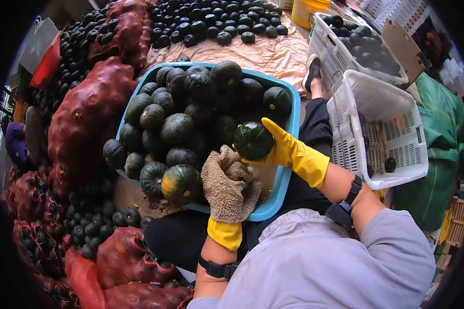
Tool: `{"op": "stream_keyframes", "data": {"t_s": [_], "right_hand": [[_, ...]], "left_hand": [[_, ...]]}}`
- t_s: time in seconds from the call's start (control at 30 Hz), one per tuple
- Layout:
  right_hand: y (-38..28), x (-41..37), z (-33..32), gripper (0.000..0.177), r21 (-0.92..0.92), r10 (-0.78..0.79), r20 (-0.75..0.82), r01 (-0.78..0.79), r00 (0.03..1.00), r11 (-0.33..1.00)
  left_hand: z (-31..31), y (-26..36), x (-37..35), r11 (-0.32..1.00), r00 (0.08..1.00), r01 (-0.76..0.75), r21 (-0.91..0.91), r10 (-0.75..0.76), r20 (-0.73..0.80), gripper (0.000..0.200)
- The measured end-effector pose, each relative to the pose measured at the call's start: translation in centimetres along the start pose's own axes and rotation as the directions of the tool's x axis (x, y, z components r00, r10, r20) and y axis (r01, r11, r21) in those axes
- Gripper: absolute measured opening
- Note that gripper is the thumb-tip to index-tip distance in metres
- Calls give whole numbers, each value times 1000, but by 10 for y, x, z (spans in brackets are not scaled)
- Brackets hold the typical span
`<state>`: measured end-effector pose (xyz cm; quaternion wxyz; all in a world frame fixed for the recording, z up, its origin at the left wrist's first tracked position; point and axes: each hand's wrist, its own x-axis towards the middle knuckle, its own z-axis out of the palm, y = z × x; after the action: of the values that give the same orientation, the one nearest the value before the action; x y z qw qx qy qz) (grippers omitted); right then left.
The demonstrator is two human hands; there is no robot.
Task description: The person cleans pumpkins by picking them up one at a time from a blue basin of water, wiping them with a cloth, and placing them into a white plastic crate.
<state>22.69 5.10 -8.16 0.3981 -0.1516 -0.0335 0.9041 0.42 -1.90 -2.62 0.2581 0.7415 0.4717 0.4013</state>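
Observation:
My right hand [292, 154], in a yellow rubber glove, grips a shiny dark green squash [253, 141] over the near right part of the blue tub [295, 110]. A brown terry towel [227, 186] covers most of my left hand [225, 235], leaving mainly its yellow glove cuff in sight. The towel is bunched around that hand, just left of and below the squash. Many dull green squashes [177, 129] are heaped in the tub. One with an orange patch [181, 184] rests at the near rim, left of the towel. Murky water shows in the tub's near right corner.
A white plastic crate [420, 141] with a few squashes stands to my right, and a fuller white crate [319, 31] lies beyond it. Ahead, many squashes [224, 37] cover a tan cloth [273, 49]. Red mesh sacks [90, 116] line the left side.

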Motion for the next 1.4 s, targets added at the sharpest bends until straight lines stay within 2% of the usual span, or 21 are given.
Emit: {"op": "stream_keyframes", "data": {"t_s": [0.07,0.17,0.2,0.23,0.3,0.33,0.4,0.47,0.5,0.57,0.63,0.67,0.73,0.8,0.83,0.87,0.9,1.07,1.23,1.37,1.4], "right_hand": [[1,4,-10,71,18,-29,7,28,1000,999],[13,8,-7,69,-259,-227,-202,172,953,950],[17,19,-7,64,-747,-444,-150,193,883,637],[19,9,10,60,-998,-501,-54,-61,864,4],[23,4,8,57,-901,-467,-139,84,874,426],[13,0,4,55,-689,-410,-197,172,891,704],[-13,-25,5,53,-685,-581,-59,390,812,615],[-57,-80,18,63,-386,-633,-91,559,768,734],[-80,-108,19,68,-215,-693,-51,670,719,711],[-122,-155,27,73,241,-905,-224,920,361,308],[-139,-183,14,74,363,-993,-44,928,108,85],[-147,-174,6,70,204,-998,27,977,52,57],[-136,-109,-6,47,-600,-985,118,800,124,29],[-97,-48,15,42,-794,-572,289,526,767,304],[-67,-17,16,58,-990,-526,-5,69,851,121],[-60,5,30,74,-860,-370,-197,-341,908,-380],[-47,43,-3,93,-741,-332,-303,-440,893,-508],[21,111,-22,62,-563,-702,-362,-744,613,-359],[30,69,-27,63,-669,-585,-274,-588,763,-454],[10,56,-35,84,-709,-498,-308,-545,810,-447],[-2,47,-18,88,-753,-480,-379,-565,791,-337]], "left_hand": [[1,3,2,999,1000,-8,31,9,-3,91],[3,6,4,998,1000,-17,66,16,4,87],[4,7,5,997,1000,-20,76,20,7,85],[5,8,6,996,1000,-26,82,25,15,84],[5,10,5,995,999,-36,97,34,31,81],[5,10,5,994,999,-38,100,34,36,80],[5,13,2,993,998,-40,110,36,45,77],[4,14,1,992,998,-44,118,38,53,75],[2,15,0,991,998,-46,123,40,58,73],[1,15,-1,990,997,-48,130,41,61,71],[1,15,0,990,997,-47,136,39,62,68],[2,15,1,989,997,-49,136,40,65,67],[2,14,2,989,997,-54,140,45,67,64],[2,13,3,989,996,-56,140,46,70,61],[1,12,4,989,997,-56,139,47,67,60],[0,10,5,988,997,-55,142,46,68,59],[0,9,5,988,997,-56,145,46,69,58],[-2,4,9,977,997,-62,205,51,58,51],[9,-23,9,944,997,-78,321,69,40,53],[9,-23,11,971,981,167,169,-181,66,87],[7,-18,11,977,980,169,133,-181,79,87]]}}
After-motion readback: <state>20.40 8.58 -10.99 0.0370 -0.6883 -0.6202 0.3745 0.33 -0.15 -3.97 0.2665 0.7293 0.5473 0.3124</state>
